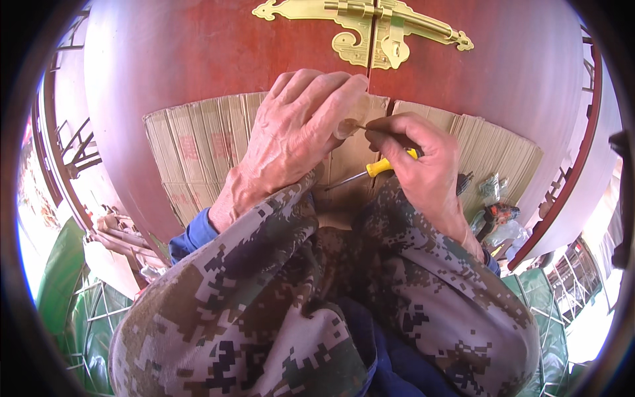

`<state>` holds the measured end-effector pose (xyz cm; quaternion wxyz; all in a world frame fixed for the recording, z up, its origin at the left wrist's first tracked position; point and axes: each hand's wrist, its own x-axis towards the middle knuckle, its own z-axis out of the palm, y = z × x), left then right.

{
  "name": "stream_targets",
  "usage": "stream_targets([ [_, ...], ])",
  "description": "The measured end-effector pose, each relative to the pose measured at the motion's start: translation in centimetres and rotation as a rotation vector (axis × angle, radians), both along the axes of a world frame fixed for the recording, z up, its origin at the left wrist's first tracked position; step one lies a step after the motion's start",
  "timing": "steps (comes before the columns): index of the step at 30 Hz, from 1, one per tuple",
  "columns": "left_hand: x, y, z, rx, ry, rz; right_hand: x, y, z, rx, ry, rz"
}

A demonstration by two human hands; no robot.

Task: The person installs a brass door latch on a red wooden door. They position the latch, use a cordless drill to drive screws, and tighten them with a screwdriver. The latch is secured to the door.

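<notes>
Apparently mid-work: clamping a thin piece (362, 127) between the fingers of the right hand (425, 151), just beside the left hand (290, 122); not being able to tell the left fingers' grip; seeing a gold latch (357, 25) already spanning red doors (205, 53), without confirming fastening.

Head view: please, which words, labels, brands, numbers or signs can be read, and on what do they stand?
Red printed marks on the cardboard: too blurred to read.
Gold-coloured latch: no readable text.
Yellow-handled screwdriver: no readable text.
</notes>
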<state>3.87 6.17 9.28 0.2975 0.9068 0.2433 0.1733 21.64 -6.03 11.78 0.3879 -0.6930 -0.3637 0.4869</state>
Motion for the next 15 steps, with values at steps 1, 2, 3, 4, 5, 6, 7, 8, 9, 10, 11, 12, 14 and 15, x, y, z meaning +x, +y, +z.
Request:
stream_targets([
  [1,-0.01,0.00,0.00,0.005,0.000,0.004,-0.07,-0.13,-0.22,-0.001,0.028,-0.032],
  [2,0.06,0.06,-0.01,0.011,-0.002,0.006,-0.10,-0.25,-0.60,0.000,0.054,-0.067],
  [3,0.07,0.14,0.02,0.005,0.010,0.002,-0.10,-0.33,-0.79,0.001,0.079,-0.101],
  [4,0.02,0.24,0.07,-0.001,0.022,-0.001,-0.16,-0.34,-0.65,-0.035,0.103,-0.106],
  [5,-0.01,0.31,0.05,-0.006,0.037,-0.003,-0.27,-0.28,-0.45,-0.070,0.130,-0.109],
  [6,0.03,0.34,-0.05,0.003,0.021,-0.005,-0.33,-0.16,-0.29,-0.104,0.156,-0.112],
  [7,0.09,0.37,-0.20,0.012,0.004,-0.007,-0.30,0.06,-0.17,-0.136,0.199,-0.140],
  [8,0.12,0.33,-0.25,0.018,-0.012,-0.010,-0.25,0.24,0.05,-0.170,0.242,-0.169],
  [9,0.11,0.29,-0.16,0.025,0.004,-0.012,-0.21,0.36,0.19,-0.204,0.285,-0.198],
  [10,0.07,0.26,0.00,0.031,0.020,-0.013,-0.16,0.44,0.18,-0.224,0.293,-0.202],
  [11,0.02,0.27,0.06,0.038,0.034,-0.016,-0.10,0.55,0.13,-0.245,0.299,-0.207],
  [12,-0.02,0.29,0.01,0.047,0.036,-0.018,-0.08,0.58,0.11,-0.265,0.305,-0.212],
  [14,-0.10,0.38,-0.07,0.068,0.043,-0.021,0.27,0.36,0.12,-0.315,0.402,-0.265],
  [15,-0.06,0.38,-0.04,0.061,0.041,-0.023,0.40,0.31,0.10,-0.338,0.452,-0.290],
])
